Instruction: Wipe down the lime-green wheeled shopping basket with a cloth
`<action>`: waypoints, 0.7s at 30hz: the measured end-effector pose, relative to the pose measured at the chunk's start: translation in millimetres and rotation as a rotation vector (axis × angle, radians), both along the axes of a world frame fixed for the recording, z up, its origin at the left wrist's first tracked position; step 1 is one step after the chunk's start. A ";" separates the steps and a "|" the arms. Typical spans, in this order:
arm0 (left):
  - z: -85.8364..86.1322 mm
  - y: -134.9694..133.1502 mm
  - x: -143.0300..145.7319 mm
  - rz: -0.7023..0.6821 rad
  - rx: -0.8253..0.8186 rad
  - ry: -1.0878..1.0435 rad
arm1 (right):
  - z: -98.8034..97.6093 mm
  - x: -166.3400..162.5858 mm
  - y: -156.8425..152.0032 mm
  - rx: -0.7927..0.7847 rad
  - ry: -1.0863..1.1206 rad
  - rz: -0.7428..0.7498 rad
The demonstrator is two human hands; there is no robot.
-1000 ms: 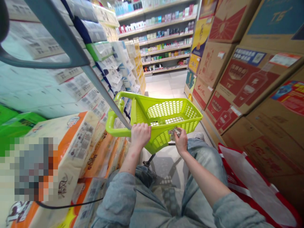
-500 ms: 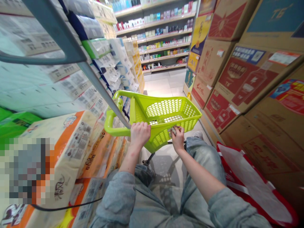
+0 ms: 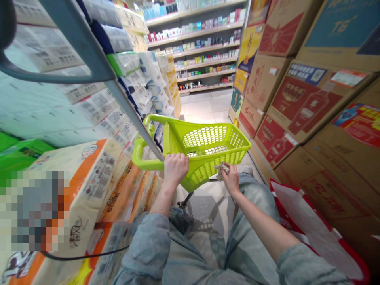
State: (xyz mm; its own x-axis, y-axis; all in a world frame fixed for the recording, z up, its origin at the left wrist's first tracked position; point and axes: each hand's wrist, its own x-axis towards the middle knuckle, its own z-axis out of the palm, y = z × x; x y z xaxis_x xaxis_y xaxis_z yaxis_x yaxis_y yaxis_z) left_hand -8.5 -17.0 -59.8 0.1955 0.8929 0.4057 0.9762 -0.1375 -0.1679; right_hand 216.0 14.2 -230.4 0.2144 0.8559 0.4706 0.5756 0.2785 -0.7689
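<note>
A lime-green plastic shopping cart point(image 3: 208, 142) stands in the aisle just in front of my knees. My left hand point(image 3: 175, 168) is closed over the near rim of its basket, next to the green handle point(image 3: 142, 158). My right hand point(image 3: 230, 178) is at the basket's near right corner, fingers pinched on a small crumpled grey cloth point(image 3: 221, 170) held against the mesh wall. My jeans-clad legs point(image 3: 252, 221) are below.
Stacked paper-tissue packs point(image 3: 89, 178) fill the left side, with a grey metal frame point(image 3: 89, 59) slanting across them. Cardboard boxes point(image 3: 297, 103) line the right. A red-and-white bag point(image 3: 314, 233) lies at lower right. Shelves point(image 3: 204, 43) of goods stand at the aisle's far end.
My right hand with the cloth has slid down and rightward along the basket's near wall. My left hand has kept its grip on the rim.
</note>
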 end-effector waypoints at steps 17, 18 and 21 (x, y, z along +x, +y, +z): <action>0.0 0.9 0.5 0.016 0.004 0.036 | -7.5 -31.3 23.1 -0.057 0.099 -0.067; -0.2 0.9 0.4 0.015 0.008 0.038 | -4.8 -26.9 23.8 -0.075 0.077 -0.031; -0.4 0.2 0.2 0.011 0.017 0.038 | 3.4 -9.4 23.8 -0.081 -0.021 0.119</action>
